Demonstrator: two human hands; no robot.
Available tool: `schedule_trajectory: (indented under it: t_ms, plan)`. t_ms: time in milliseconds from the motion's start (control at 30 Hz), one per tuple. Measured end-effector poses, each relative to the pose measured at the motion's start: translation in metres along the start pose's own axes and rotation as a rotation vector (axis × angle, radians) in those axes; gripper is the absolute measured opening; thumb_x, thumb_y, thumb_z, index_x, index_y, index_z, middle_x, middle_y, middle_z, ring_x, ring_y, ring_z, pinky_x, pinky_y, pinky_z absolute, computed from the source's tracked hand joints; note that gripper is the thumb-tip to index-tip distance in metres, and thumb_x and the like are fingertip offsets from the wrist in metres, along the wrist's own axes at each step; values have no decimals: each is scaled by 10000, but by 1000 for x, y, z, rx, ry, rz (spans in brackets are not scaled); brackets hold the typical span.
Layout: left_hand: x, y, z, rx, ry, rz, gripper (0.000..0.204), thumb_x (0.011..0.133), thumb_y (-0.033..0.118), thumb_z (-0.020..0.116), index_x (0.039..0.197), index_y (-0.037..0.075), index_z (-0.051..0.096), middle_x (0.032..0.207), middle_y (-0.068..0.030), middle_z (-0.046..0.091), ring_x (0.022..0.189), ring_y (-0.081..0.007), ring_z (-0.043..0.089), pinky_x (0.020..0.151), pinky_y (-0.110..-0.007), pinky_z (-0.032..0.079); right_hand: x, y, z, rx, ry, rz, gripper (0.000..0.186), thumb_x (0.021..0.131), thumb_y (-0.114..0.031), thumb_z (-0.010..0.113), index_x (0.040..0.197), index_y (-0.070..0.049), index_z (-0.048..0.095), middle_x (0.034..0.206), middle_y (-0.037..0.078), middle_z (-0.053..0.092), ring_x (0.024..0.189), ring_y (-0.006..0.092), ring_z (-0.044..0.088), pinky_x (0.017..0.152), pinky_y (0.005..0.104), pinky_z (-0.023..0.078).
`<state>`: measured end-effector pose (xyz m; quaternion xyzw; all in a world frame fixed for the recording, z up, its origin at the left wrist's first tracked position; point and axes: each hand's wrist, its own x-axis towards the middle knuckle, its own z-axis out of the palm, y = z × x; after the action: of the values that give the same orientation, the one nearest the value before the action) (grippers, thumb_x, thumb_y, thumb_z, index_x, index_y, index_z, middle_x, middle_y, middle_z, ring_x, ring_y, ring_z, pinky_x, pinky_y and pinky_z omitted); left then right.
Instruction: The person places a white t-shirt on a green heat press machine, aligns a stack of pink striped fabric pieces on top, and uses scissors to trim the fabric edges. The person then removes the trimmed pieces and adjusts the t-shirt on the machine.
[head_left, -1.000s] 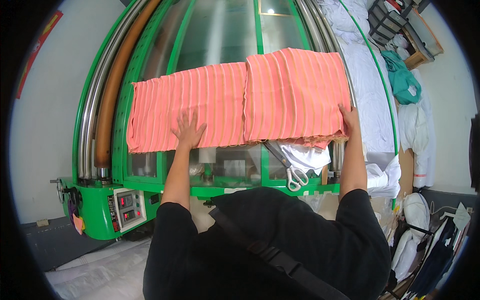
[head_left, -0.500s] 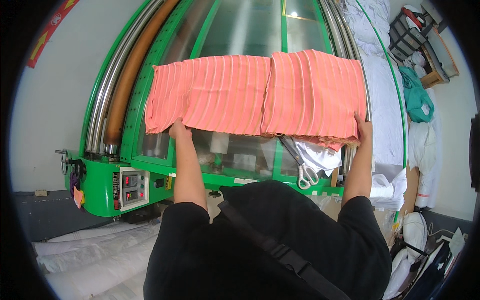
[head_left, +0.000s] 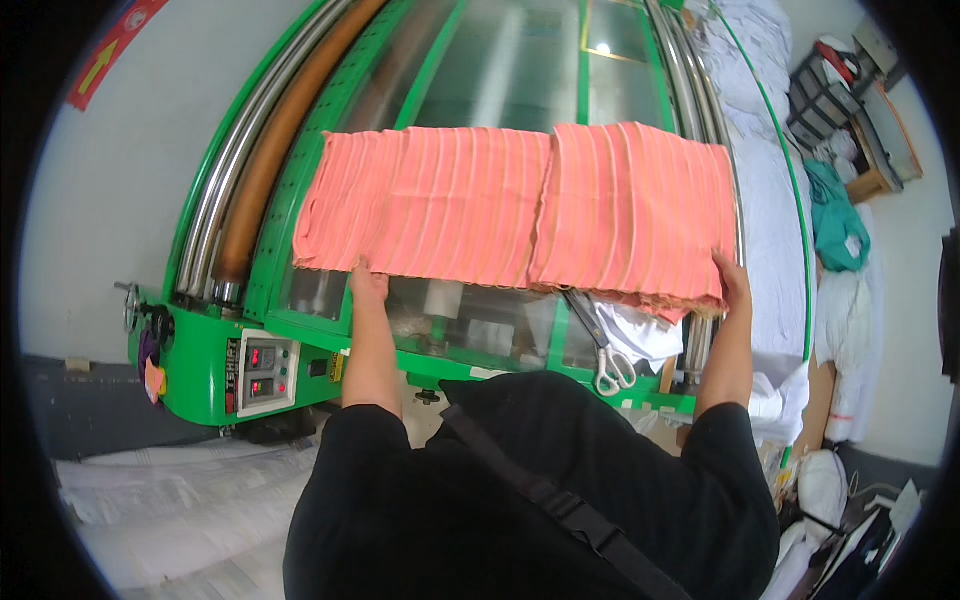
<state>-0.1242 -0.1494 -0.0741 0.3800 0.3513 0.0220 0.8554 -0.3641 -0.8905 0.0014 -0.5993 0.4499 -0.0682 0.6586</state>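
Observation:
Two stacks of folded coral striped cloth point(head_left: 450, 200) lie side by side across the glass top of a green machine point(head_left: 330, 355), their near edges fringed on the right part. My left hand point(head_left: 370, 280) grips the front edge of the left part, fingers curled under or behind it, partly hidden. My right hand point(head_left: 733, 282) is closed on the right end of the cloth near its front corner. Below the cloth, white-handled scissors point(head_left: 615, 370) with dark blades lie beside white fabric point(head_left: 645, 340).
Steel rollers and a brown roller point(head_left: 265, 160) run along the left side, above a control panel point(head_left: 268, 370). Piled white fabric point(head_left: 760, 230) is along the right. Storage bins point(head_left: 815, 90), teal cloth point(head_left: 835, 220) and wrapped rolls point(head_left: 170, 510) stand or lie around.
My left hand has gone from lying spread on the cloth to gripping its front edge. The cloth moved away and then slightly back; the view has also shifted.

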Motion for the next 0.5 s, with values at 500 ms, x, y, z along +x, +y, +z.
schedule_trajectory:
  t_ms: [500]
  plan:
    - [-14,-3,-6,27,-125,20,427,1073,189,582,1452,26,473,1374,-175,620,1254,-331,628,1066,-504,527,-2,3,-4,-38,-96,-8,695,948,-374,760,1381,132,559,1277,212,685,1092,294,706,949,439,577]
